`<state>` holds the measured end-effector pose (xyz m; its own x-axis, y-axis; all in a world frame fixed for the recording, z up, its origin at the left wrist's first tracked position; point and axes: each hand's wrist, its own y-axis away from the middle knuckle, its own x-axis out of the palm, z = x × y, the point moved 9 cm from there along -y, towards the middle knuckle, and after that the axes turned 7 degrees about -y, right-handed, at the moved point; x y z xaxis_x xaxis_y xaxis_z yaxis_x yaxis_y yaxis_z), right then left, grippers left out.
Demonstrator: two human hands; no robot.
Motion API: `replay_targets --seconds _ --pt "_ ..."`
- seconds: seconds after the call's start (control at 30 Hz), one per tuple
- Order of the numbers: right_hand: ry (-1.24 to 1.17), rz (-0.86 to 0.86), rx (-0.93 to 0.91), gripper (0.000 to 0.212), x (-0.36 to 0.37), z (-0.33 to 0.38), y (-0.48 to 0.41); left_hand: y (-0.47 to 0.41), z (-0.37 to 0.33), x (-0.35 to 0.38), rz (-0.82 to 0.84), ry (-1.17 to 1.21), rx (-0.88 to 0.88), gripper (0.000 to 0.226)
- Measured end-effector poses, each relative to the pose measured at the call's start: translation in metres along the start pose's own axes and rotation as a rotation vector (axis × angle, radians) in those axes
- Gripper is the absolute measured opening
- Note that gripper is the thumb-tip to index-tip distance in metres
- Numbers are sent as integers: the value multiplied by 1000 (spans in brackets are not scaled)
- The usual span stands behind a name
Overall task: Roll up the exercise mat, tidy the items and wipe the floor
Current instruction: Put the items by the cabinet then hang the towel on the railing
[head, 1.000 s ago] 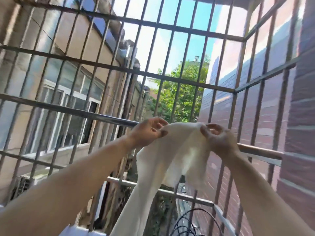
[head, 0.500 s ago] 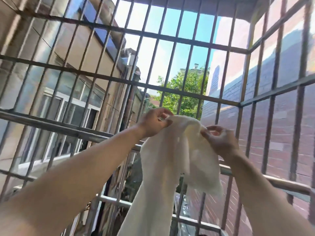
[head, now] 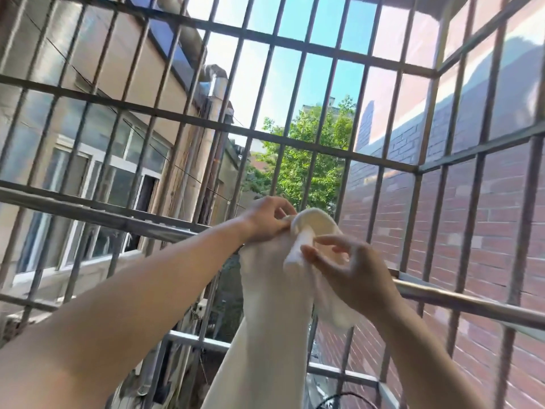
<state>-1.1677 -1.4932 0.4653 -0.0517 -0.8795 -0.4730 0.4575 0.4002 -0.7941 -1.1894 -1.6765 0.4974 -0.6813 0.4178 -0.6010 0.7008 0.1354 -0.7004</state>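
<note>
Cloth [head: 271, 320], white and soft, hangs in a long strip from the hands down to the near bottom edge. Two bare arms reach up to it, one from the left and one from the right. The left hand [head: 265, 219] is closed on the top of the cloth, with its fingers bent and pinching the fold on the left side. The right hand [head: 351, 267] is a bit lower and just to the right. Its thumb and one finger pinch a rolled edge of the cloth, and its other fingers are loosely bent. The top of the cloth makes a round loop between the two hands. A short end hangs down under the right hand. A shiny rail [head: 472, 305] runs across from left to right just behind the hands. The hands and cloth hide the rail there, so I cannot tell if the cloth lies on it. A dark wire [head: 339, 397] curls low down, near the bottom. Grey bars [head: 333, 95] make a cage all around, in front and on the right side. Past the bars, on the left, is a tan building [head: 118, 84] with windows [head: 97, 184]. On the right is a red brick wall [head: 486, 216]. Far off between them stands a green tree [head: 306, 160]. Over it all is blue sky [head: 295, 31].
</note>
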Motion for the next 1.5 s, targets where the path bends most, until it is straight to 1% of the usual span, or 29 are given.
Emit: replay_targets --seconds 0.07,0.1,0.2,0.3,0.37,0.43,0.47,0.53,0.6,0.67,0.73,0.87,1.0,1.13,1.17,1.2,1.27,1.3,1.33,1.37,1.43,1.5 --pt "51 26 -10 48 11 1 -2 -1 6 2 34 7 -23 15" --pt "76 29 -21 46 13 0 -5 0 9 3 55 13 -30 17" --pt "79 28 -32 29 15 -8 -12 11 14 -1 103 38 -39 23" --pt "24 68 -17 15 17 -15 -18 29 13 -11 98 117 -2 22" --pt "-17 93 -12 11 17 -17 -20 44 10 -16 97 163 36 31" --pt "-58 104 -13 9 17 -19 -23 59 7 -15 110 117 74 46" --pt "-79 111 -11 8 17 -21 -24 64 4 -14 108 52 106 52" --pt "-113 121 -9 5 17 -24 -29 68 -4 -9 100 -90 194 57" --pt "-124 123 -9 8 14 -26 -35 63 -8 -10 79 -121 216 47" --pt "-174 115 13 10 6 -31 -41 56 -8 -17 54 6 163 28" --pt "-228 105 36 10 -4 -36 -48 49 -9 -25 30 124 119 17" --pt "-222 91 4 5 -23 -44 -63 35 -4 -33 -32 158 77 8" --pt "-185 76 18 5 -33 -56 -83 20 12 -47 -162 48 9 11" --pt "-193 62 131 5 -25 -82 -104 10 37 -67 -267 -22 -85 9" --pt "-196 88 187 8 -17 -91 -105 8 47 -67 -253 -48 -121 9" --pt "-192 137 251 13 -6 -99 -103 8 57 -62 -201 -81 -161 9" --pt "-182 230 352 22 10 -109 -93 12 70 -44 -10 -144 -220 10" --pt "-202 243 365 24 13 -108 -88 15 72 -36 66 -160 -226 10" --pt "-235 243 354 25 13 -104 -85 20 69 -31 105 -160 -210 11" --pt "-262 240 322 25 11 -98 -83 24 61 -29 107 -149 -180 12" --pt "-280 245 219 21 5 -79 -75 33 39 -32 52 -129 -96 19" --pt "-284 280 115 15 2 -59 -62 45 13 -27 56 -93 -3 22"
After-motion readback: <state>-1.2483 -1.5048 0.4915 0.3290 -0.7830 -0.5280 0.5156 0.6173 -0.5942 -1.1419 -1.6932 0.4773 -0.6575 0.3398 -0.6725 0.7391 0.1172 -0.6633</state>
